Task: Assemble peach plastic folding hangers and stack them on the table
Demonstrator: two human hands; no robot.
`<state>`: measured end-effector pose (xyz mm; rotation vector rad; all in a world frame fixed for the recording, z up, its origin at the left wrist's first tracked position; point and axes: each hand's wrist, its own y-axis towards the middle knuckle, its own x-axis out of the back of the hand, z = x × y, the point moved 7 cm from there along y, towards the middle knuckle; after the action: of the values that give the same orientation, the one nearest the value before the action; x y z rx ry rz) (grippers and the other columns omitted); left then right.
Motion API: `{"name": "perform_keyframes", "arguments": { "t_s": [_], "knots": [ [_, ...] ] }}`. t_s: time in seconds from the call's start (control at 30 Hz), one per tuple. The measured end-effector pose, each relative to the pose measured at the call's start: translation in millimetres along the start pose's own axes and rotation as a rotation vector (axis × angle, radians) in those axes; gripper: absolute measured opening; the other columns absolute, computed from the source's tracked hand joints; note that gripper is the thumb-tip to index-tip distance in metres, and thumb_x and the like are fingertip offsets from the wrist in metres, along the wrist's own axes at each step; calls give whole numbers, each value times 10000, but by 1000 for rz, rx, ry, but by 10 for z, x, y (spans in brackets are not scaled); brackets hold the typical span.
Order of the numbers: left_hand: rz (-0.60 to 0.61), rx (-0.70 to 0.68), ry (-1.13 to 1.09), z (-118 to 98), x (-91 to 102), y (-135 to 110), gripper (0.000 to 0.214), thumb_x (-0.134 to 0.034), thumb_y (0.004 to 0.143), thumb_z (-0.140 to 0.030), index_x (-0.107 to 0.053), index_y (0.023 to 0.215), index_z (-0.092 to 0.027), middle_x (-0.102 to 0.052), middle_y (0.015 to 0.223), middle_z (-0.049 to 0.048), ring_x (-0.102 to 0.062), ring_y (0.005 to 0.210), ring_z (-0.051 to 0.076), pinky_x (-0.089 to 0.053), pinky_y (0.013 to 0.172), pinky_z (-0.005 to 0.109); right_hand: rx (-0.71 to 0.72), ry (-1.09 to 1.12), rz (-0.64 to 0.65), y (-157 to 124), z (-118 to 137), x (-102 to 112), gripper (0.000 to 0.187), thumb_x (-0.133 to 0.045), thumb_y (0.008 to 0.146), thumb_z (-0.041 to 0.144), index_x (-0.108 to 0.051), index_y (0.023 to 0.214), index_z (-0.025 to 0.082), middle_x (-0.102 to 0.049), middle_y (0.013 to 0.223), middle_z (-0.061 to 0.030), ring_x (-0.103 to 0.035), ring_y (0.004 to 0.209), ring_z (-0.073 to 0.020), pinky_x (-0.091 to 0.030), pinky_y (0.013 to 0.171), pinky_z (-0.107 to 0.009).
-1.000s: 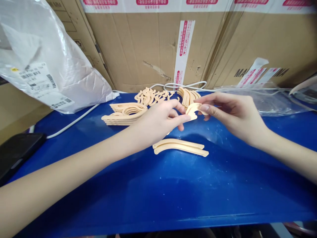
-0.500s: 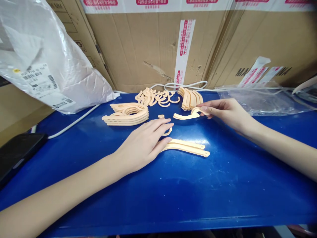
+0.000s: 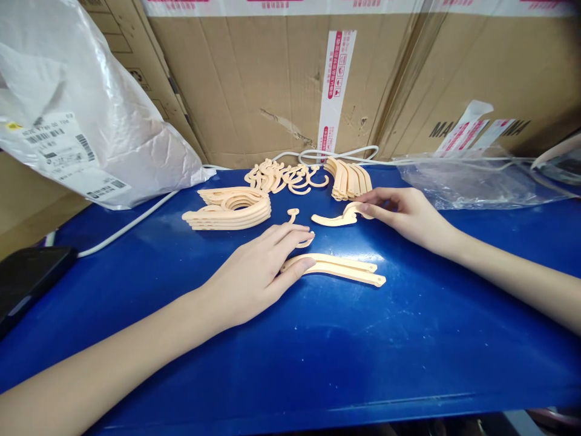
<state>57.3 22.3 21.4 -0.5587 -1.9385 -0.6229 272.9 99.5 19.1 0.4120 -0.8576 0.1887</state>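
Note:
My right hand (image 3: 402, 215) is closed around one end of a beige curved hanger piece (image 3: 333, 219), low over the blue table. Its free end points left. My left hand (image 3: 258, 266) lies with fingers stretched out, palm down. The left thumb touches a pair of long beige hanger arms (image 3: 349, 270), whose left ends are partly covered. Under the left fingertips a beige hanger hook (image 3: 306, 242) shows in part. A second small hook (image 3: 293, 213) lies just beyond those fingers.
Farther back on the blue table (image 3: 345, 357) are a stack of beige hanger parts (image 3: 227, 219), a heap of hooks (image 3: 272, 175) and a stack of arms (image 3: 347, 178). Cardboard boxes (image 3: 254, 79) stand behind. A plastic parcel (image 3: 136, 139) and a black phone (image 3: 36, 284) are left.
My right hand has shifted slightly left and lower with the curved hanger piece. The left hand has drawn back a little, showing more of the small hook and the arms.

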Motion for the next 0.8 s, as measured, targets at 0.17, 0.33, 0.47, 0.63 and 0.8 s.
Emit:
{"name": "perform_keyframes", "arguments": {
  "t_s": [0.17, 0.33, 0.47, 0.63, 0.8],
  "knots": [
    [25, -4, -7, 13, -29, -6, 336, -378, 997, -411, -504, 1273, -267, -533, 1334, 28, -489, 1244, 204, -406, 1074, 389, 138, -132, -13, -45, 144, -37, 321, -509, 918, 456, -682, 1013, 202, -691, 920, -72, -587, 715, -176, -443, 625, -328],
    [16, -14, -11, 23, -25, 6, 328, -389, 989, -416, -510, 1258, -273, -541, 1315, 36, -498, 1226, 218, -426, 1053, 398, 221, -200, 0, -65, 170, -83, 282, -495, 934, 407, -673, 1015, 204, -634, 887, -62, -545, 686, -159, -423, 626, -311],
    [7, -43, -9, -7, -25, 13, 316, -396, 990, -401, -519, 1246, -262, -542, 1311, 35, -502, 1219, 207, -419, 1052, 374, 218, -233, 6, -68, 165, -89, 278, -489, 937, 391, -674, 1005, 196, -633, 908, -65, -555, 721, -164, -426, 647, -309],
    [-69, -59, -2, -16, 30, -1, 292, -337, 1013, -301, -563, 1182, -228, -590, 1223, 20, -521, 1175, 170, -413, 1029, 312, 219, -276, 7, -69, 172, -97, 279, -473, 946, 377, -667, 1014, 188, -631, 925, -63, -581, 780, -175, -446, 690, -315],
    [-138, -51, 105, 56, 85, 7, 298, -325, 1012, -235, -606, 1093, -177, -628, 1121, 34, -567, 1080, 184, -464, 944, 335, 236, -280, -18, -85, 184, -99, 288, -400, 976, 345, -628, 1073, 198, -624, 1019, -67, -611, 923, -207, -469, 779, -343]
  ]
}}
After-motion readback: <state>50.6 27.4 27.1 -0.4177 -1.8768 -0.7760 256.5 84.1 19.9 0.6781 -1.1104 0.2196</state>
